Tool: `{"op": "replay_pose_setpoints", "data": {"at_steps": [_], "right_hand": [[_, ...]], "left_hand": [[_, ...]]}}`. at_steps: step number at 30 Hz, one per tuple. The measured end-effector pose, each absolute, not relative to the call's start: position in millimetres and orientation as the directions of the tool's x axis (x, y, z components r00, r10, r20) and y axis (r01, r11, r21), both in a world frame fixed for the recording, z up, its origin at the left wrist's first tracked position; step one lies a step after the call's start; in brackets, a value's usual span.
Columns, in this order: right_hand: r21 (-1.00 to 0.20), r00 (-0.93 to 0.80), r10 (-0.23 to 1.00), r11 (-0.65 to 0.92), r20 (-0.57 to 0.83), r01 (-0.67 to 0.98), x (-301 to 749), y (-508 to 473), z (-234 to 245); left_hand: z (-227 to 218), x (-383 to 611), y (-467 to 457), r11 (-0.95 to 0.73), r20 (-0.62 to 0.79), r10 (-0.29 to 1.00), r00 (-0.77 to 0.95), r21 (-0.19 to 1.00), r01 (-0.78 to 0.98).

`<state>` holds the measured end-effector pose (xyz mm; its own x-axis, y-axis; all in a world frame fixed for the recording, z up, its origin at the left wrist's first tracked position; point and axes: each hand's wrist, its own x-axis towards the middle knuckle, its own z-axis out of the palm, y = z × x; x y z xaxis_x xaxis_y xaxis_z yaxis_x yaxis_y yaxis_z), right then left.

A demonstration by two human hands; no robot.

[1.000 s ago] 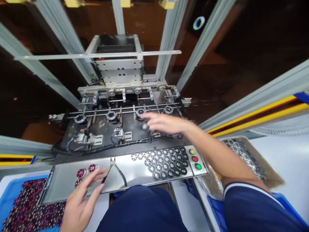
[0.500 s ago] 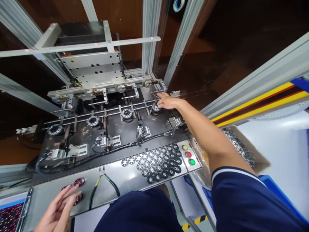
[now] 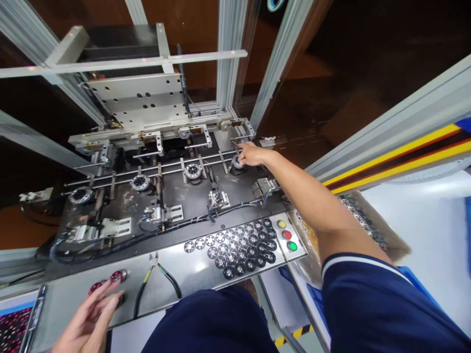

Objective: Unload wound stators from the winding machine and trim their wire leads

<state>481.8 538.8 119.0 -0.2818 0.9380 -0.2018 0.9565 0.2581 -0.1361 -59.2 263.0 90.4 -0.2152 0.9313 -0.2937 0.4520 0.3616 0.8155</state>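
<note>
My right hand (image 3: 253, 155) reaches to the rightmost station of the machine. Its thumb and fingers are at a black-and-silver round part (image 3: 237, 165) seated there, partly covering it. Similar round parts sit at the other stations, such as the one at mid-machine (image 3: 193, 171) and another left of it (image 3: 140, 183). At the lower left, my left hand (image 3: 90, 316) hovers over the metal ledge with its fingers apart. By its fingertips lie red-and-black round parts (image 3: 117, 277); one more is half hidden behind the fingers.
Cutting pliers (image 3: 156, 274) lie on the metal ledge (image 3: 198, 269). Right of them are rows of black discs (image 3: 241, 255), then yellow, red and green buttons (image 3: 287, 235). A box of metal parts (image 3: 362, 220) stands right; a tray of red-and-black parts (image 3: 14, 328) is far left.
The view has shifted slightly. My right thumb and fingers have moved a little closer onto the round part. My left hand stays by the red-and-black parts, almost still.
</note>
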Motion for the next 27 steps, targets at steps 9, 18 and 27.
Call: {"op": "replay_pose_setpoints", "data": {"at_steps": [9,18,27], "right_hand": [[-0.048,-0.195,0.945,0.189,-0.262,0.981,465,480,131],[0.029,-0.194,0.933,0.212,-0.302,0.977,455,463,135],[-0.042,-0.609,0.768,0.614,-0.200,0.788,380,504,153]], "left_hand": [[84,-70,269,0.316,-0.256,0.948,-0.191,0.831,0.458],[83,-66,280,0.298,-0.264,0.954,-0.140,0.810,0.506],[80,-80,269,0.109,-0.075,0.994,-0.080,0.726,0.678]]}}
